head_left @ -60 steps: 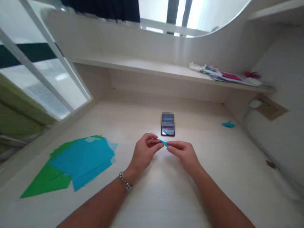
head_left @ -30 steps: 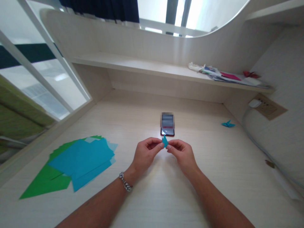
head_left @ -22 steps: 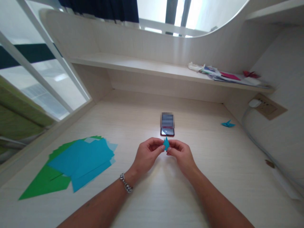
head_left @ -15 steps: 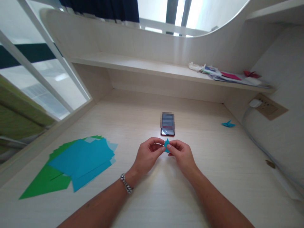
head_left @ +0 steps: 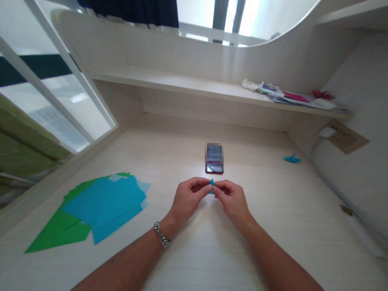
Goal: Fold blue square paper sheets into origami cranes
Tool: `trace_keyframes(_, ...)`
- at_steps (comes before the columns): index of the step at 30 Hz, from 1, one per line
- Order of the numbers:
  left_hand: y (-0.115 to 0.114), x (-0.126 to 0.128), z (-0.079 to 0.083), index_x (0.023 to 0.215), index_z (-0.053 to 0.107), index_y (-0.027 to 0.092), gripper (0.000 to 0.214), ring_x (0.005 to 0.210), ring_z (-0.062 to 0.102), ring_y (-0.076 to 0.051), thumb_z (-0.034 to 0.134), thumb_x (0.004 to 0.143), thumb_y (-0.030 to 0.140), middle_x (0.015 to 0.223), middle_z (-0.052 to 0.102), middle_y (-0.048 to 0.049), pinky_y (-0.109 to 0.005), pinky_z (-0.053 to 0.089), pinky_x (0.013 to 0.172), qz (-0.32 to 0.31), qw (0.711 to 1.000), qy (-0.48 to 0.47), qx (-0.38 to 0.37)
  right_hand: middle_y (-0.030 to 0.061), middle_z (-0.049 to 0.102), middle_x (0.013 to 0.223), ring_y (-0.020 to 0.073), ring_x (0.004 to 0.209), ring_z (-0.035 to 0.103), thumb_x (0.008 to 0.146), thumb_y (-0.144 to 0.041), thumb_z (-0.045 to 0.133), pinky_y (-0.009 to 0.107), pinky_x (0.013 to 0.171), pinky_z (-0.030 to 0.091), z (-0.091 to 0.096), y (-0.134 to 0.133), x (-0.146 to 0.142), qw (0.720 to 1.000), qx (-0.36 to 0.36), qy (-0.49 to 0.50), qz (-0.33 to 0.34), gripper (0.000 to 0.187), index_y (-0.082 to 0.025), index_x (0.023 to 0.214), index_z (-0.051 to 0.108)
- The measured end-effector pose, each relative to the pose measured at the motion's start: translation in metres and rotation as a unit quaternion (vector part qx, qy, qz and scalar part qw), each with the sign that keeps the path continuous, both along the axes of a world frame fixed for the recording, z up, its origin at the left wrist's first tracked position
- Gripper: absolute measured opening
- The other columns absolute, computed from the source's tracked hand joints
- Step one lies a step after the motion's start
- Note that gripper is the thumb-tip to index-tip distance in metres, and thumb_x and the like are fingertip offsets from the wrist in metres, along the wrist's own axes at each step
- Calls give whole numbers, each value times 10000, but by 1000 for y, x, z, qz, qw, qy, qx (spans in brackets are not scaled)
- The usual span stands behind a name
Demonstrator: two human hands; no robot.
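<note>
Head: folded paper [head_left: 212, 182] between left grip [head_left: 188, 197] and right grip [head_left: 233, 198]

Between your left hand [head_left: 191, 198] and right hand [head_left: 233, 199] you have a folded piece [head_left: 212, 183] of matt blue paper. Left of your left hand: loose sheets [head_left: 112, 204], smooth matt paper. Just behind that hand: bracelet [head_left: 160, 234], shiny metal links. Just beyond both hands: phone [head_left: 214, 168], glossy-fronted. Beneath them: desk [head_left: 200, 254], pale wood-look, smooth, faint sheen.

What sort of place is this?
Probably a built-in study corner indoors: the pale desk runs back beneath a long shelf, with a wall socket at the right.
</note>
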State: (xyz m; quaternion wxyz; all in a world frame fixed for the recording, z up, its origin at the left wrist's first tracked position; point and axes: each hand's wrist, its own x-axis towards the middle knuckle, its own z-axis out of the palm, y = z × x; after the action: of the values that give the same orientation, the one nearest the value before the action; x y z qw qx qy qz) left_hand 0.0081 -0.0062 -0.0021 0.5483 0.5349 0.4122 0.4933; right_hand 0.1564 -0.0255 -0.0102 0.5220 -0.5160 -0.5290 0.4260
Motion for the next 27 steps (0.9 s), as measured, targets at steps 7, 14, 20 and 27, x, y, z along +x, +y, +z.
trace_keyframes(7,0,-1,2,865,716,142,179,794,677,-188,716,721,250,858,733,-65,-294,546,764,11,1000,12,5,59,707,825,190,733,634,760,-337,666,313,667,507,3,-2,-2,1000,14,-16,-5,186,-188,857,721)
trace_keyframes(14,0,-2,3,837,718,148,153,782,673,-191,706,727,253,837,729,-65,-303,544,758,7,1000,15,13,58,705,827,195,743,638,758,-334,665,314,666,510,3,-3,-2,1000,20,-23,-8,173,-201,849,728)
trace_keyframes(20,1,-1,-1,834,694,144,156,760,656,-181,689,742,270,818,709,-60,-298,533,735,4,1000,17,21,63,717,790,210,732,647,728,-338,689,333,677,511,2,-2,-3,1000,-2,0,-11,180,-188,818,733)
trace_keyframes(27,-2,3,-3,908,586,157,197,760,625,-143,680,752,231,824,650,-29,-257,508,704,10,1000,-7,21,51,694,741,175,666,607,689,-333,712,305,637,487,0,1,-3,999,-34,39,-10,192,-165,782,713)
